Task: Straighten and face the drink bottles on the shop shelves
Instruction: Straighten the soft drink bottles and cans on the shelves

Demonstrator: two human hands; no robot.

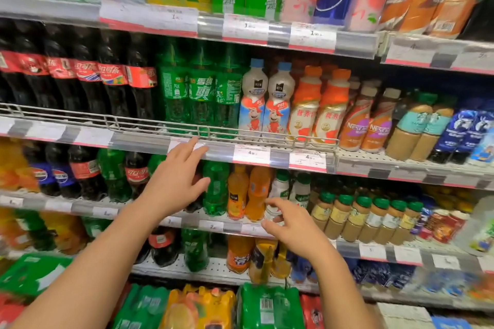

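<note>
Bottles of cola (85,173), green soda (215,189) and orange drink (236,195) stand in rows on the shop shelves (307,161). Left hand (176,176) reaches toward the green soda, fingers spread and loose, fingertips at the shelf edge above, gripping nothing. Right hand (291,224) hovers before the orange drink, fingers loosely curved, empty.

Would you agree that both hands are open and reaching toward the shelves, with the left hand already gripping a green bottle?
Not quite: the head view shows the left hand open with spread fingers in front of the green bottle, gripping nothing. The right hand is open too, and both reach toward the shelves.
</note>
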